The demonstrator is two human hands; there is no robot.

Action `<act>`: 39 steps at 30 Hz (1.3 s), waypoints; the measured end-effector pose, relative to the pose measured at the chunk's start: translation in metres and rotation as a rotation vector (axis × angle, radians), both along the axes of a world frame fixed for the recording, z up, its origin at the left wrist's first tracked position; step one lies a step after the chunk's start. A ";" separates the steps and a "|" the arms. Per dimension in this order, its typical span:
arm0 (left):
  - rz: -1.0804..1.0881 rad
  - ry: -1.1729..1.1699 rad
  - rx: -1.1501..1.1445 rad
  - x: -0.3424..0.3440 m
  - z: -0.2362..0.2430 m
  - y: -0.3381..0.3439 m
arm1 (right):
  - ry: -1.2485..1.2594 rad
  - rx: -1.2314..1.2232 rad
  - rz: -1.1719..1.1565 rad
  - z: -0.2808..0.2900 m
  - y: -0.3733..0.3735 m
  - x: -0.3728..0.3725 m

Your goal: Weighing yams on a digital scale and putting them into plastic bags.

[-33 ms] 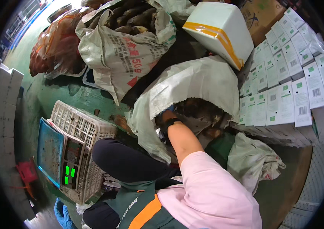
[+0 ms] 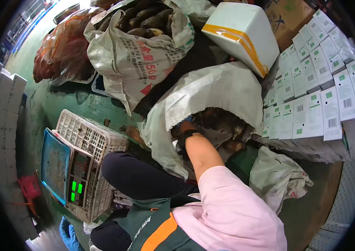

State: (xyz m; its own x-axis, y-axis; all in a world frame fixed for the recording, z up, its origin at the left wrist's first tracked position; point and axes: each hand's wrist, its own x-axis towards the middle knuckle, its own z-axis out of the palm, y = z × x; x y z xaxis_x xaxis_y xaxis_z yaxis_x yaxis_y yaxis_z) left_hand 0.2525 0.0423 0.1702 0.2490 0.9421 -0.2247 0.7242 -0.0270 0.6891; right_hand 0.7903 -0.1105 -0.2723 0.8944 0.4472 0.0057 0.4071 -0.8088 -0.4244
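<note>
My right hand reaches into the mouth of a white woven sack. Only a sliver of its blue glove shows, and its fingers are hidden inside. A dark band circles that wrist. Dark brown, lumpy root-like pieces lie within the sack, too shadowed to name. At the lower left, my left hand, also blue-gloved, hangs low beside my knee with its fingers apart and nothing in them. The nearest thing to it is a digital scale with a blue-rimmed, dirt-specked pan and lit green display, leaning against a white plastic crate.
Another woven sack, full of long brown roots, stands at the back beside a reddish bag. A foam box with yellow tape sits behind my sack. Stacked white cartons line the right; a crumpled sack lies before them.
</note>
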 end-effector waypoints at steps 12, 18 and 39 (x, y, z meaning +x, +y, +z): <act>-0.253 -0.197 0.010 0.031 -0.057 0.062 | 1.118 0.543 -0.190 0.209 -0.243 -0.106; -0.548 -0.531 -0.470 0.100 -0.035 0.043 | 0.813 0.456 0.213 0.230 -0.249 -0.142; 0.052 -0.107 0.427 -0.056 -0.117 0.246 | 0.733 0.820 -0.497 0.130 -0.127 -0.092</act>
